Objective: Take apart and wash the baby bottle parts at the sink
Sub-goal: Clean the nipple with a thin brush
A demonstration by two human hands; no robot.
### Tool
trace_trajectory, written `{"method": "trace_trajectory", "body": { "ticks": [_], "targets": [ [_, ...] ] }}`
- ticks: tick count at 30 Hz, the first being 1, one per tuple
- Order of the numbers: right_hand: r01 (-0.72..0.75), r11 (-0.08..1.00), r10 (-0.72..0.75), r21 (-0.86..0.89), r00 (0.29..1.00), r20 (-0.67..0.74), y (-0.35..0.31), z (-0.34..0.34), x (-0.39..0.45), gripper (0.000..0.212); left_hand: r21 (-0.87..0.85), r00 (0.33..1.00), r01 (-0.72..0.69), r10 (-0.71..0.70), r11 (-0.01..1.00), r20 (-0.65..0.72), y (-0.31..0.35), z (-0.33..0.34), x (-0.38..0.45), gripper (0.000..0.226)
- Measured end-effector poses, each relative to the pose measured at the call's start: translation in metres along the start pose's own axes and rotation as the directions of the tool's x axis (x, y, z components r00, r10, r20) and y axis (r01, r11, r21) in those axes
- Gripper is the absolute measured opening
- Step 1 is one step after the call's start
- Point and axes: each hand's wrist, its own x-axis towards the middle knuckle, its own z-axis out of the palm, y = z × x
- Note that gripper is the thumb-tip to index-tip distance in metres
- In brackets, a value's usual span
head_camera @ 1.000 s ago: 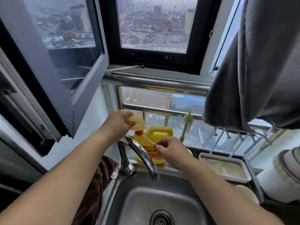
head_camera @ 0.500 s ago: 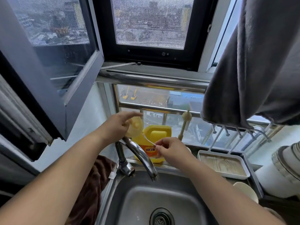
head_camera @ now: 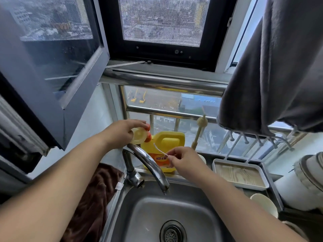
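Note:
My left hand (head_camera: 121,132) holds a pale yellowish round bottle part (head_camera: 138,136) above the faucet (head_camera: 148,163), in front of the window bars. My right hand (head_camera: 183,161) pinches a thin white straw-like piece (head_camera: 160,151) that curves up to the left, in front of the yellow detergent jug (head_camera: 166,145). Both hands hover over the back of the steel sink (head_camera: 139,215). No water runs from the spout.
A bottle brush (head_camera: 199,131) stands upright behind the jug. A white tray (head_camera: 239,173) and cups (head_camera: 264,203) sit right of the sink. A brown cloth (head_camera: 97,194) lies at the left. A grey towel (head_camera: 279,67) hangs at upper right; an open window sash (head_camera: 52,75) juts in at left.
My left hand has turned the round part so its flat face shows and lowered it slightly toward the jug's cap. My right hand keeps pinching the thin piece, nearly still.

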Motion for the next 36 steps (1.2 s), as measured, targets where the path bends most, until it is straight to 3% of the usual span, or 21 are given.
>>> {"method": "trace_trajectory", "body": {
  "ticks": [6,11,20,27,36],
  "targets": [
    [0.015,1.0,-0.015,-0.007,1.0,0.008,-0.005,0.001,0.004,0.019,0.238,0.998,-0.025,0.013,0.971,0.054,0.008,-0.01,0.008,0.071],
    [0.009,1.0,-0.01,0.029,1.0,0.021,-0.011,0.002,0.009,0.022,0.251,0.995,-0.051,0.029,0.967,0.092,0.007,-0.008,0.007,0.073],
    [0.014,0.999,-0.015,0.052,1.0,0.017,-0.018,0.005,0.017,0.023,0.031,0.998,-0.049,0.047,0.998,0.043,-0.009,0.003,0.007,0.073],
    [0.019,0.999,-0.02,0.044,1.0,0.013,-0.014,0.001,0.018,0.023,-0.244,0.998,-0.021,0.037,0.97,0.059,-0.014,0.006,0.007,0.068],
    [0.002,0.998,-0.004,0.064,1.0,0.02,-0.011,-0.001,0.018,0.022,-0.364,0.992,-0.019,0.063,0.931,0.108,-0.019,0.005,0.011,0.054]
  ]
}}
